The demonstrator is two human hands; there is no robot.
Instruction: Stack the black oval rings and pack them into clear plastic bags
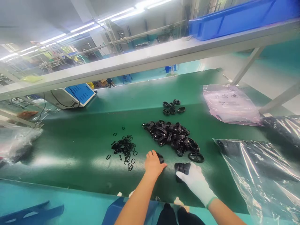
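My bare left hand (152,164) reaches down to the green tabletop, with its fingers and thumb around a coiled black cable (160,157) that it partly covers. My right hand (197,179), in a white glove, grips a ribbed black bundle of cable (182,168), the thumb on its near side. Just beyond both hands lies a heap of coiled black cables (170,134). One loose coil (196,157) rests at the heap's near right edge. To the left of my left hand, small black rings (124,147) are scattered in a loose pile.
Several coils (172,107) lie farther back. A pink bag (231,103) and clear plastic bags (260,168) with black contents are on the right, another bag (18,142) at far left. A blue-and-white machine (72,95) stands behind. A shelf (131,61) bearing a blue bin (234,23) crosses above.
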